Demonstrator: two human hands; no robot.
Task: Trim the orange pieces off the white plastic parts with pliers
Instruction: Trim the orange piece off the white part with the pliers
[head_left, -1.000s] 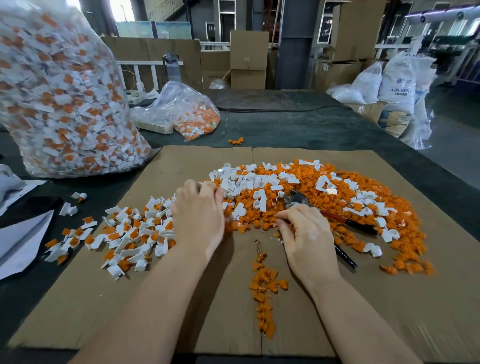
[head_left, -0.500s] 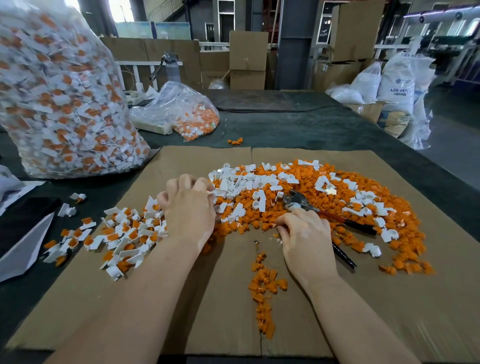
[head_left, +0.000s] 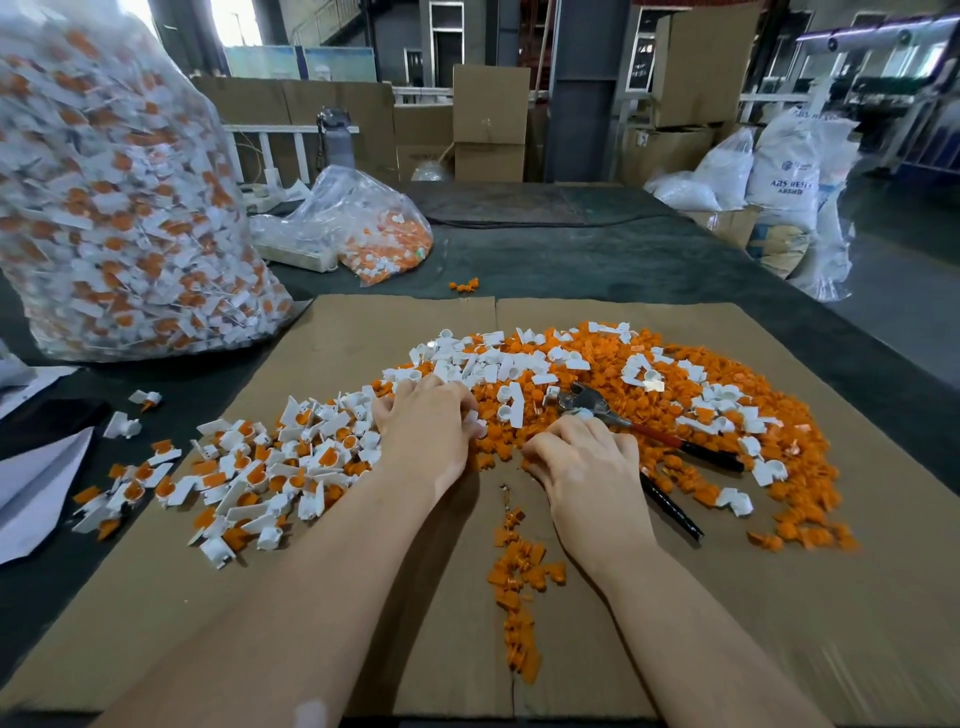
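At the centre of the frame, on a flattened cardboard sheet (head_left: 363, 623), the pliers (head_left: 649, 436) lie with their steel head up and left and their dark red handles running down to the right, resting on a spread of cut orange pieces (head_left: 727, 467). The right hand (head_left: 587, 462) lies palm down over the handles just below the head, fingers curled; whether it really grips them I cannot tell. The left hand (head_left: 426, 431) sits palm down at the seam between two heaps, its fingertips curled into the parts, but what they pinch is hidden.

To the centre left lies the untrimmed heap (head_left: 260, 467): small white plastic parts, each with an orange insert in place. Above the hands, trimmed white parts (head_left: 483, 364) lie mixed into the orange offcuts. A thin trail of orange scraps (head_left: 519, 571) runs down the cardboard's fold.

The step looks like fetching the next part. It would go best by lifting one piece only, turning its orange side to the pliers, and nipping flush against the white.

In the upper left stands a big clear bag (head_left: 114, 208) of uncut parts on the dark tabletop (head_left: 597, 260), a smaller bag (head_left: 363, 228) behind.
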